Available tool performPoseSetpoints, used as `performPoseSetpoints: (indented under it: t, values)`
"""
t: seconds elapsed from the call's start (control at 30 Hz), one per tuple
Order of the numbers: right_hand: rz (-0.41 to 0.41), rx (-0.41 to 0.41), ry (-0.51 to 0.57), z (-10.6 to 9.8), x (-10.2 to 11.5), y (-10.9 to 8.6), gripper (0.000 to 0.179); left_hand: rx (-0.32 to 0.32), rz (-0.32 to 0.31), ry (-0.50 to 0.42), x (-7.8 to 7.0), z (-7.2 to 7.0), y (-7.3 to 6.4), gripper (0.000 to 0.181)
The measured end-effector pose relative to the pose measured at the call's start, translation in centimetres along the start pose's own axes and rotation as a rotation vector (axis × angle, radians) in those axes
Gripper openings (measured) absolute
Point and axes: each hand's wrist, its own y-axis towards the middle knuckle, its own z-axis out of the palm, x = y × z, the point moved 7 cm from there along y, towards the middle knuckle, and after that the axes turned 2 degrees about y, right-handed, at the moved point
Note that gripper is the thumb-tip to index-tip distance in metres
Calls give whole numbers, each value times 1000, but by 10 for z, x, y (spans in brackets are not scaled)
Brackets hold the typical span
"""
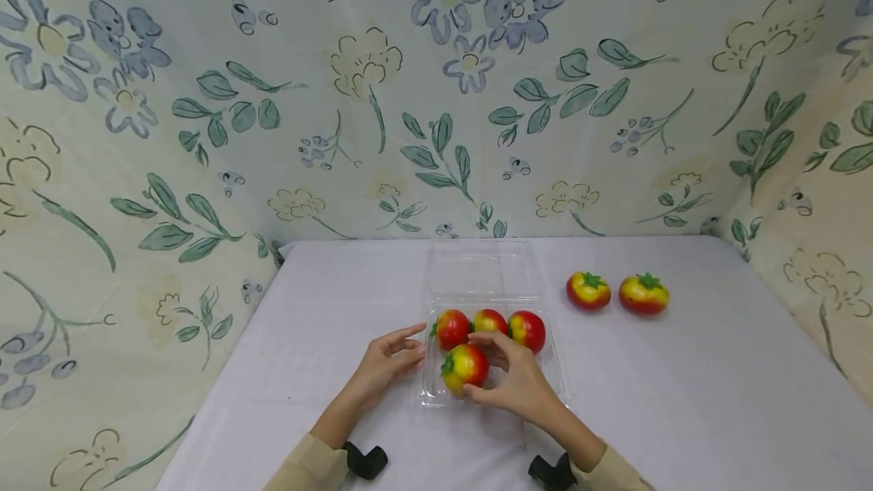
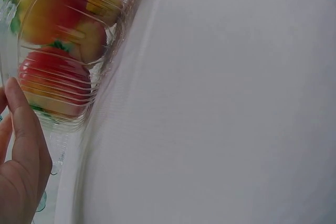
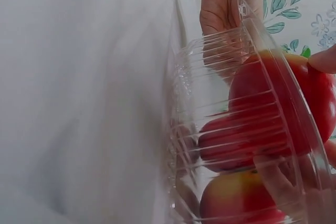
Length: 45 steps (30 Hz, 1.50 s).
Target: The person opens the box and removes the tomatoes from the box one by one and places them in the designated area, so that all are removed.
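Note:
A clear plastic clamshell box (image 1: pixel 428 392) lies with its lid folded back. Along its far row sit three red-and-yellow tomato-like fruits: a left one (image 1: pixel 453 329), a middle one (image 1: pixel 489 320) and a right one (image 1: pixel 527 330). Between thumb and fingers, my right hand (image 1: pixel 511 377) holds another such fruit (image 1: pixel 465 368), green leafy top turned left, in the front left part of the box. Whether that fruit touches the bottom I cannot tell. Beside the box's left wall is my left hand (image 1: pixel 387 362), fingers loosely bent and holding nothing; the left wrist view shows its fingertips close to the rim.
Two more fruits, one (image 1: pixel 589 292) and its neighbour (image 1: pixel 644 295), lie on the white-covered table (image 1: pixel 655 385) right of the box. The open lid (image 1: pixel 477 267) reaches back toward the table's far edge. A floral curtain (image 1: pixel 436 173) hangs behind and at both sides.

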Motion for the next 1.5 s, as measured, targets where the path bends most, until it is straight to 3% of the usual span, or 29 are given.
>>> performPoseSetpoints:
  t: [0.37,1.27,1.5]
  values:
    - [52,-18,21,-10,-9,-5,56,1,-6,-19,3,0,1,50]
    - [52,-112,80,-44,-7,-6,56,6,-18,-34,3,-1,2,51]
    - [10,-144,67,-53,-2,-6,55,11,-16,-25,2,-1,2,51]
